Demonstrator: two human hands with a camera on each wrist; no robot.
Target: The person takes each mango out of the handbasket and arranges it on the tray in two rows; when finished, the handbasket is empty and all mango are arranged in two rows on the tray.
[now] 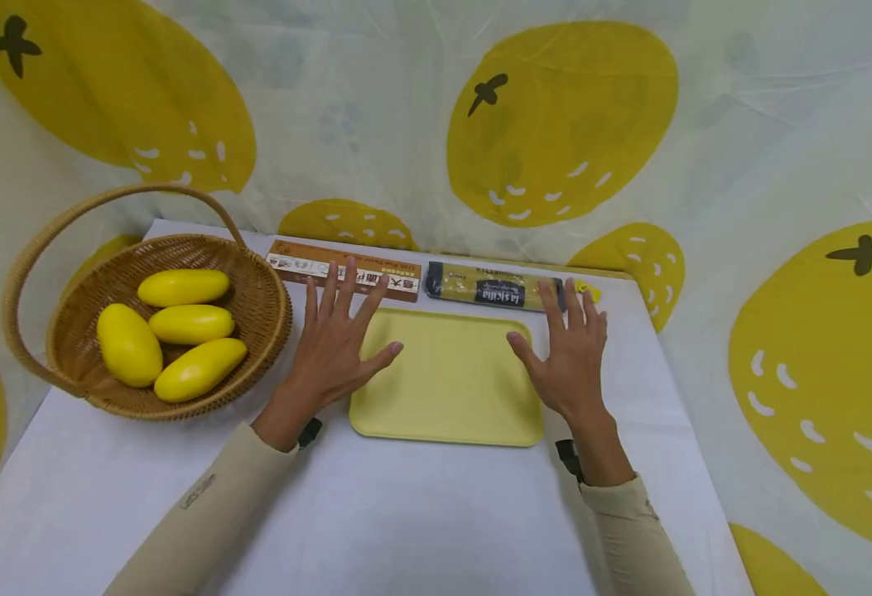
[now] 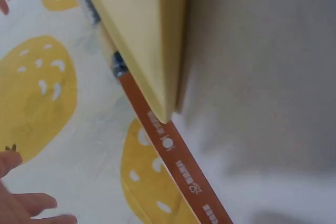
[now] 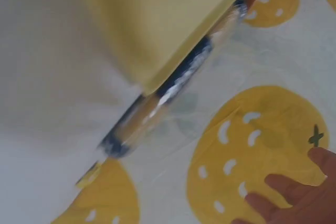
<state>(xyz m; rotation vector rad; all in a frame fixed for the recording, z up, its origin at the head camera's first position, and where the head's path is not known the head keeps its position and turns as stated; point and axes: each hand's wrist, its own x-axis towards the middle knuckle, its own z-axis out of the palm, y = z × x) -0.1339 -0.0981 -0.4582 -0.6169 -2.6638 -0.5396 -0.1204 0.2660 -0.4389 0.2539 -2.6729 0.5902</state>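
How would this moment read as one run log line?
left hand: holding nothing | right hand: holding nothing | yellow tray: on white table, bare | wicker basket: four yellow fruits

A pale yellow, round-cornered tray (image 1: 446, 377) lies flat on the white tabletop (image 1: 421, 517).

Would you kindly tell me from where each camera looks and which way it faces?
Head: on the head, facing forward and down at wicker basket and yellow tray; left grip, right grip and sleeves show.
Left wrist: on that wrist, facing the tray and brown printed box; fingers show at left.
Right wrist: on that wrist, facing the tray and La Sicilia packet; fingers show lower right.
Shared: both wrist views show the tray and fruit-print cloth.
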